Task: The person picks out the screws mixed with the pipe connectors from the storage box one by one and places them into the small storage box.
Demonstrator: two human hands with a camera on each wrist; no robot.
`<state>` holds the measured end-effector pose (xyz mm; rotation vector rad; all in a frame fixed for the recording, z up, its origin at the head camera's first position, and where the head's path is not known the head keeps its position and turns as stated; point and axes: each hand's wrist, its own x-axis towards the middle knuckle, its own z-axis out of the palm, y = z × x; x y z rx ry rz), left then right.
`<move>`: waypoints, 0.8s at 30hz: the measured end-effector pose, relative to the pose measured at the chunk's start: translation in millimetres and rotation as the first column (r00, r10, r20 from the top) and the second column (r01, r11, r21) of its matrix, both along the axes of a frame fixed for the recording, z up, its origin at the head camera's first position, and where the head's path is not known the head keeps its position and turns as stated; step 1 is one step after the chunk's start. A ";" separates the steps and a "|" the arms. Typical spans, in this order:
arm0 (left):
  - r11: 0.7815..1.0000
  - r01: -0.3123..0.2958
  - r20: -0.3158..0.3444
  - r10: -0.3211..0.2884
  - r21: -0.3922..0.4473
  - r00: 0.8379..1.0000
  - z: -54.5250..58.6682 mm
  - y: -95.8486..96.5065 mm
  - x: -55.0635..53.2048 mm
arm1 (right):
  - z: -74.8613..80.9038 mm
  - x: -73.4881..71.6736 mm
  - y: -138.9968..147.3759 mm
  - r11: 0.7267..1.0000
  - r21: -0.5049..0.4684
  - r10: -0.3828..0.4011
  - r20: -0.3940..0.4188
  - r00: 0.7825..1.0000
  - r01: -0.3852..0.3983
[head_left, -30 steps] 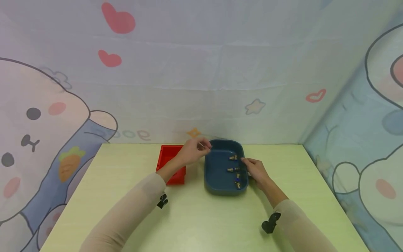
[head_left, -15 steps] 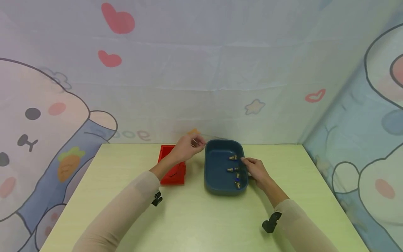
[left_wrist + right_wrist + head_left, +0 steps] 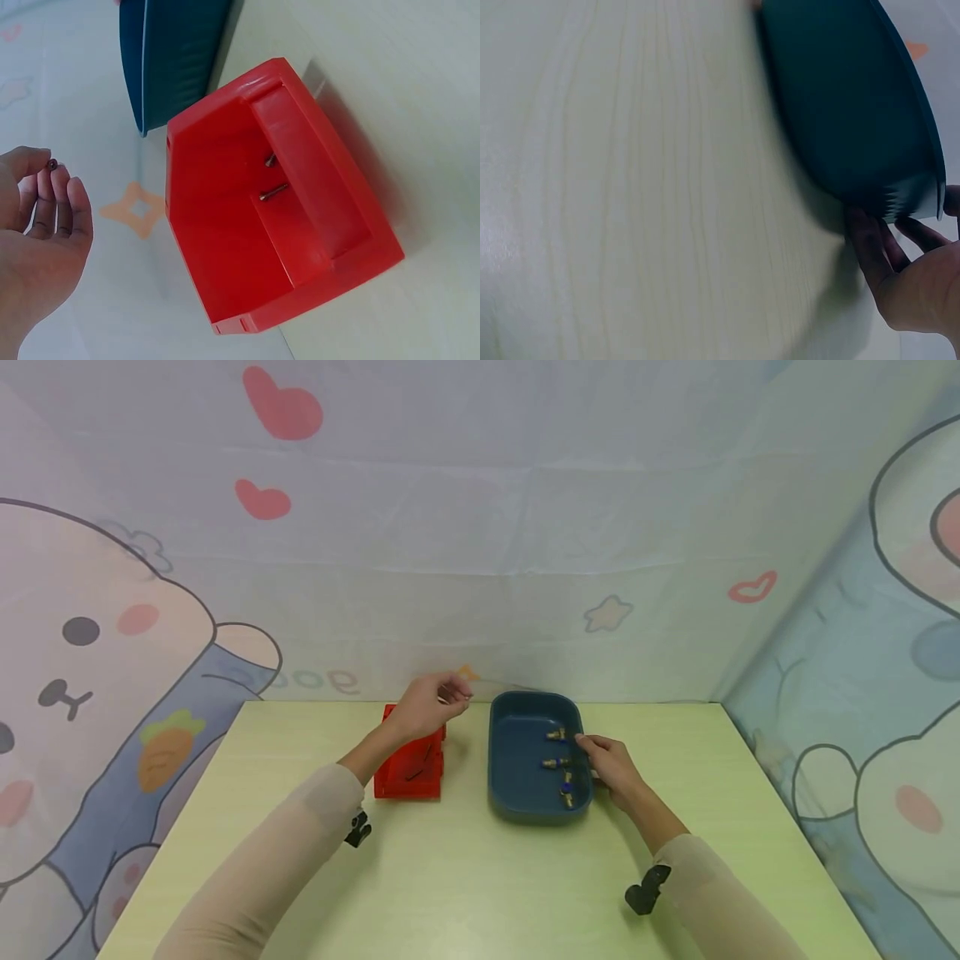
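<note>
My left hand (image 3: 424,707) is raised over the back of a red bin (image 3: 387,790). In the left wrist view it pinches a screw (image 3: 52,164) between thumb and fingertip; mostly the round head shows. Inside the bin lie two more screws, one (image 3: 273,193) longer in view than the other (image 3: 270,160). My right hand (image 3: 611,766) grips the right wall of a dark blue tray (image 3: 517,785), thumb at the rim and fingers lower on the outside, as the right wrist view shows. Several small brass fittings (image 3: 556,763) with blue parts lie along the tray's right half.
The bin and tray stand side by side near the back of a pale wood-grain table (image 3: 480,885), a narrow gap between them. A printed cloth (image 3: 480,568) hangs right behind the table's back edge. Dark wrist cameras (image 3: 643,891) sit at both sleeves.
My left hand has moved left, from over the tray's far left corner to over the red bin, with the screw in its fingers. The right hand and tray have stayed in place.
</note>
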<state>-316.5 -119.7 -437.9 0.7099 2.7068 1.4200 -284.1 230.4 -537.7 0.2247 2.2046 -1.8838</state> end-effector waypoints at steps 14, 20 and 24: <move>0.998 -0.048 -0.022 0.048 -0.029 0.999 -4.1 -17.0 -5.7 | -0.5 0.6 -0.5 1.000 -0.020 -0.014 0.013 1.000 0.014; 0.997 -0.055 -0.027 0.054 -0.050 0.998 -7.8 -31.3 -6.1 | -0.7 -0.1 -2.1 0.999 -0.027 -0.016 0.009 1.000 0.017; 0.996 -0.075 -0.013 0.074 -0.055 0.997 -10.3 -40.8 -4.1 | -1.3 -0.3 -1.9 1.000 -0.024 -0.014 0.006 1.000 0.014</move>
